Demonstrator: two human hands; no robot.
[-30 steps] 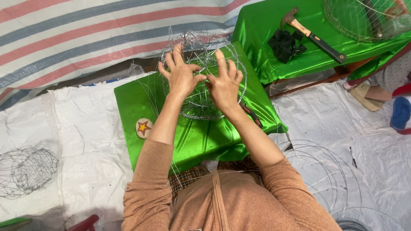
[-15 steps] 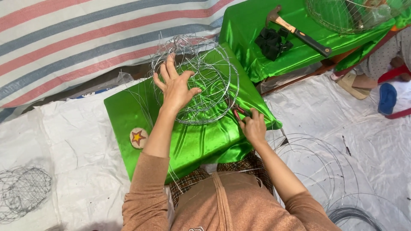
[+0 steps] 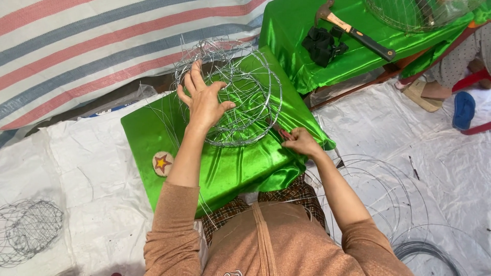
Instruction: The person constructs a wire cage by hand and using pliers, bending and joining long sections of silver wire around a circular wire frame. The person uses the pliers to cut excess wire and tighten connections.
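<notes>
A half-woven wire basket frame (image 3: 240,92) with round rims and loose wire ends lies on a small table draped in shiny green cloth (image 3: 169,138). My left hand (image 3: 202,99) rests flat on the frame's left side, fingers spread, pressing it down. My right hand (image 3: 302,142) is at the table's right edge, just off the frame's lower rim, fingers closing around a small red-handled tool (image 3: 284,134) lying there. The tool is mostly hidden by my fingers.
A second green-covered table (image 3: 358,56) at the upper right carries a hammer (image 3: 355,31), a black cloth bundle (image 3: 322,45) and another wire basket (image 3: 414,13). Wire hoops (image 3: 388,204) lie on white sheeting at right. A finished wire basket (image 3: 28,230) sits lower left. Someone's sandalled feet (image 3: 463,110) at far right.
My right hand left the wire frame and dropped to the table's right edge, onto the red-handled tool. My left hand stayed on the frame. The view shifted left.
</notes>
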